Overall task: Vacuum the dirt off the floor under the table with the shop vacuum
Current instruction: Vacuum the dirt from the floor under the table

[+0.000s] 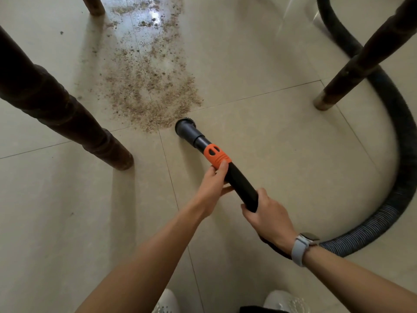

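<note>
A long patch of brown dirt (149, 71) lies on the beige tile floor (270, 141) between the table legs. The black vacuum wand (239, 180) with an orange collar (216, 155) slants down to a round nozzle (186, 125) that sits at the near edge of the dirt. My left hand (212, 186) grips the wand just below the orange collar. My right hand (268, 216) holds the wand's rear end, where the ribbed hose (404, 154) begins.
Dark wooden table legs stand at the left (74, 123), the far left (93, 5) and the right (352, 71). The hose loops round the right leg and runs off the top edge. My white shoes (167, 301) show at the bottom.
</note>
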Demonstrator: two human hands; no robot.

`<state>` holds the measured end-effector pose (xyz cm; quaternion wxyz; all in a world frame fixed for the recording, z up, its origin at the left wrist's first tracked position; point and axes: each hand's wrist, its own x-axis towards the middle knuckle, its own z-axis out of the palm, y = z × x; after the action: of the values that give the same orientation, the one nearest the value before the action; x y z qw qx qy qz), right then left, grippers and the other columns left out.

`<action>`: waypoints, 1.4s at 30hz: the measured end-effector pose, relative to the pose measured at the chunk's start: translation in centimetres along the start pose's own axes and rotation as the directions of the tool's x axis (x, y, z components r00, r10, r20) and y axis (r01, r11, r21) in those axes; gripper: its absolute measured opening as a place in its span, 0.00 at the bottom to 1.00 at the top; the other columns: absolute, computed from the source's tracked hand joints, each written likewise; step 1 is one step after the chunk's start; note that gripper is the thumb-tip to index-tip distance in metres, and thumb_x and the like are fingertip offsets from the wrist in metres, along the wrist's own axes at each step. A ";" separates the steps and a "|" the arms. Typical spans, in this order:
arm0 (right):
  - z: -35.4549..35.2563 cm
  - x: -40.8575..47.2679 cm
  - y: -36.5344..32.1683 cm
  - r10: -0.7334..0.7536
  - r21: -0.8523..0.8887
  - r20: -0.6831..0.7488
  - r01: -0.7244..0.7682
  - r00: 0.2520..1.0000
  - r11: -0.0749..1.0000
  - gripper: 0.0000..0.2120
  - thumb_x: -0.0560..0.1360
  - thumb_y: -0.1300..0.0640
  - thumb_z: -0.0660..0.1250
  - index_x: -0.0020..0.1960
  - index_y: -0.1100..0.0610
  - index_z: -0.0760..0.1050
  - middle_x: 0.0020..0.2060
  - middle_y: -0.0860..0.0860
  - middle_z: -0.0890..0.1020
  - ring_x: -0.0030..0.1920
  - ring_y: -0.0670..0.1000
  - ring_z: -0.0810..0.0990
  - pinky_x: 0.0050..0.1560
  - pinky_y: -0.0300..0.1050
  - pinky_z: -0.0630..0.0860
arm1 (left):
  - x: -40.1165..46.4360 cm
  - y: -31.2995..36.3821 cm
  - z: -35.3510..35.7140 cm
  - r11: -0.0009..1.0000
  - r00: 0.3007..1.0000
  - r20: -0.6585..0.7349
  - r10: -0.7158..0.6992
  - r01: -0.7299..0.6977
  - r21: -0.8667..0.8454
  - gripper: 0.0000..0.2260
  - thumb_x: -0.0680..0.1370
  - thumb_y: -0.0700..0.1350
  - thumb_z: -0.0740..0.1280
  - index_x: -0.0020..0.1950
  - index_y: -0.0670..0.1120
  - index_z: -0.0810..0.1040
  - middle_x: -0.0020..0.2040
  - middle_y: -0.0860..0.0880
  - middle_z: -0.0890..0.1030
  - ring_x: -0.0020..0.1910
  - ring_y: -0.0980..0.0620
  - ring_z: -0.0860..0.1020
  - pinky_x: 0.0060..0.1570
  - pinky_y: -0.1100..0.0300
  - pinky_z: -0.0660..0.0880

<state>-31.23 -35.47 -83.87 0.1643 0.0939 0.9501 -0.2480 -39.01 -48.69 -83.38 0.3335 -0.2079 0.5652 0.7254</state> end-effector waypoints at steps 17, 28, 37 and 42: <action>0.8 -0.5 -4.3 -0.249 0.564 0.333 0.019 0.910 0.826 0.27 0.70 0.48 0.73 0.61 0.48 0.62 0.48 0.45 0.76 0.45 0.46 0.79 0.45 0.39 0.79 | -2.3 5.4 -4.4 0.919 0.941 -0.329 -0.083 -0.055 -0.390 0.14 0.83 0.50 0.54 0.62 0.41 0.63 0.46 0.42 0.72 0.39 0.43 0.76 0.45 0.44 0.74; -1.9 2.5 -8.7 -0.252 0.406 0.402 0.075 0.880 0.911 0.21 0.71 0.48 0.71 0.57 0.54 0.66 0.41 0.49 0.79 0.37 0.46 0.81 0.39 0.39 0.78 | -0.5 6.6 -7.2 0.899 0.898 -0.426 -0.113 -0.090 -0.428 0.26 0.82 0.55 0.53 0.73 0.41 0.56 0.55 0.40 0.74 0.38 0.46 0.78 0.35 0.52 0.75; -2.4 4.8 -11.4 -0.247 0.385 0.362 0.098 0.899 0.918 0.17 0.72 0.50 0.71 0.53 0.52 0.66 0.37 0.46 0.79 0.34 0.43 0.79 0.32 0.32 0.73 | 0.3 10.3 -8.7 0.925 0.881 -0.440 -0.175 -0.005 -0.380 0.29 0.81 0.58 0.52 0.76 0.42 0.54 0.63 0.37 0.73 0.39 0.45 0.77 0.41 0.50 0.75; -2.3 7.4 -12.9 -0.303 0.390 0.379 0.146 0.874 0.909 0.17 0.72 0.50 0.71 0.52 0.53 0.66 0.36 0.46 0.78 0.32 0.43 0.78 0.29 0.31 0.71 | 0.8 12.8 -9.3 0.944 0.822 -0.541 -0.179 -0.011 -0.329 0.27 0.82 0.56 0.54 0.76 0.44 0.55 0.56 0.41 0.75 0.38 0.45 0.77 0.49 0.47 0.77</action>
<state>-42.04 -44.70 -78.91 0.3206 -0.0483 0.8350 -0.4446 -49.45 -59.16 -77.72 0.1461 -0.4884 0.5042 0.6971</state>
